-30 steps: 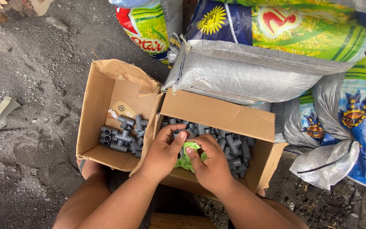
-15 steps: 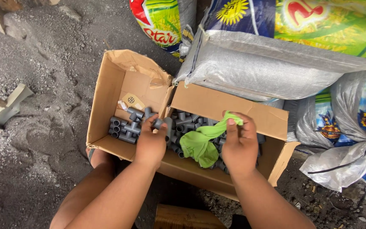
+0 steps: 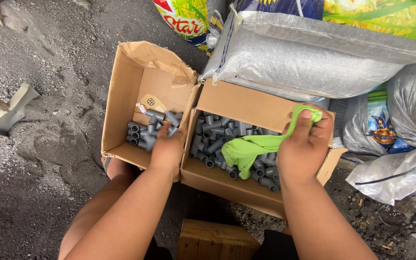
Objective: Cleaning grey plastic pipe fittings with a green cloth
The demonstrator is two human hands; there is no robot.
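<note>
Head view: right hand (image 3: pixel 304 147) pinches a limp green plastic bag (image 3: pixel 251 148) over grey pipe fittings (image 3: pixel 217 139); left hand (image 3: pixel 168 148) seemingly closed on a grey tee fitting (image 3: pixel 173 118) above corrugated cardboard boxes (image 3: pixel 126 91).

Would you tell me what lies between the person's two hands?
In the head view, grey pipe fittings lie between left hand and right hand.

Soft even daylight, sharp focus, faint shadows.
</note>
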